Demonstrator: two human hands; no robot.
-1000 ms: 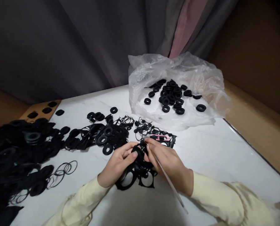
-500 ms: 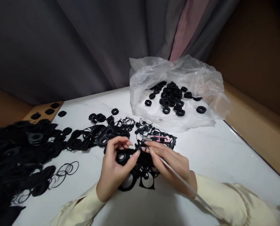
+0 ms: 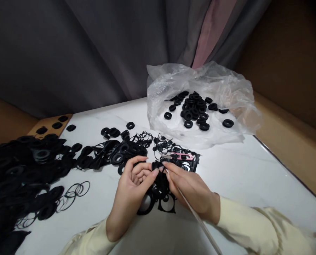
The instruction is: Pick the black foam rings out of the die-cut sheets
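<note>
My left hand [image 3: 132,187] and my right hand [image 3: 189,189] meet over a black rubber sheet [image 3: 159,198] with round cut-outs, lying at the front middle of the white table [image 3: 253,173]. The left fingers curl around the sheet's upper edge, palm turned up. Pinched between my right fingers is a thin pale stick [image 3: 193,214]; its tip touches the rubber near my left fingertips, and its far end runs back past my wrist. Pink snips [image 3: 183,156] lie just beyond my hands.
A crumpled clear plastic bag [image 3: 200,102] at the back holds several black rubber rings [image 3: 193,109]. A large heap of black rubber scrap and rings [image 3: 22,173] fills the left side, with loose rings [image 3: 120,148] and thin hoops [image 3: 74,191] between. Grey curtains hang behind.
My left hand turned palm-up and closed in on the sheet's top edge. The black ring it showed half a second ago is out of sight. The stick's angle shifted slightly.
</note>
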